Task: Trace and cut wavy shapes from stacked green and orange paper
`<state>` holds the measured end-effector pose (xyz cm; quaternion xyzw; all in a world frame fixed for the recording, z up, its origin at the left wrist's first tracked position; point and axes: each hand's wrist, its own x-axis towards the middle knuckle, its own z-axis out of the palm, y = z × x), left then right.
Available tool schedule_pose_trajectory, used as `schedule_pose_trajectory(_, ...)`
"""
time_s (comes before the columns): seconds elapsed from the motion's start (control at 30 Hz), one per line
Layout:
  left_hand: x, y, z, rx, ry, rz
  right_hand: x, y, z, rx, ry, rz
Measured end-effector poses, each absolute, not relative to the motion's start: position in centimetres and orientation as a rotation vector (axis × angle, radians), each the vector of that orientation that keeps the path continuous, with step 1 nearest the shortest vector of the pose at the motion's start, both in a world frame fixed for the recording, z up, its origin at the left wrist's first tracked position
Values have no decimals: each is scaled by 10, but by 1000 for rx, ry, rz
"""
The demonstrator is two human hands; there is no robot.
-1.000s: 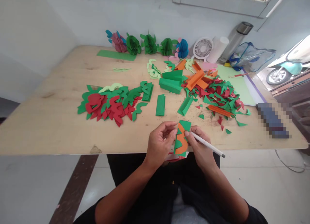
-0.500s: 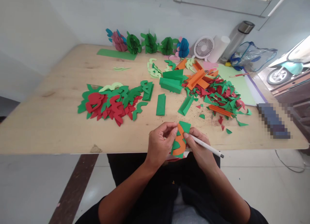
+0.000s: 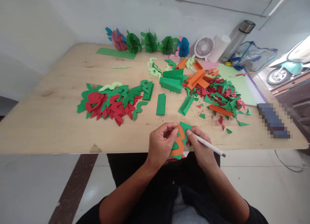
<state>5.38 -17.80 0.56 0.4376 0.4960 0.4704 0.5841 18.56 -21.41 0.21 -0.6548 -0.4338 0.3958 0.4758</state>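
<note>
Over the table's front edge, my left hand (image 3: 161, 142) pinches an orange wavy paper cutout (image 3: 179, 142) flat against a green paper strip (image 3: 186, 126). My right hand (image 3: 200, 145) grips the strip's right edge between thumb and fingers. A white pen (image 3: 210, 146) is tucked in that same hand, its grey end pointing down to the right, away from the paper. Some red paper shows under the strip near my lap, partly hidden. Beyond my hands lie a folded green strip (image 3: 160, 104) and another, open green strip (image 3: 186, 105).
Red cutouts (image 3: 117, 109) and green ones are heaped at the left. Red and green scraps (image 3: 224, 93) pile up at the right, beside folded orange strips (image 3: 196, 78). Honeycomb paper figures (image 3: 150, 42), a small fan (image 3: 204, 47) and a bottle (image 3: 238, 40) line the wall.
The orange cutout has shifted slightly left on the green strip, baring more green along its right side. My right hand and the pen have moved a little to the right.
</note>
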Motion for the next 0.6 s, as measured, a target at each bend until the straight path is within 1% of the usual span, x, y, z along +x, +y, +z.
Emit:
schedule_pose_trajectory(0.23, 53, -179, 1, 1272, 1245, 1119, 187, -214, 0, -1638, -1073, 977)
schedule_pose_trajectory(0.6, 53, -179, 2, 1334, 1282, 1142, 185, -214, 2, -1673, -1093, 986)
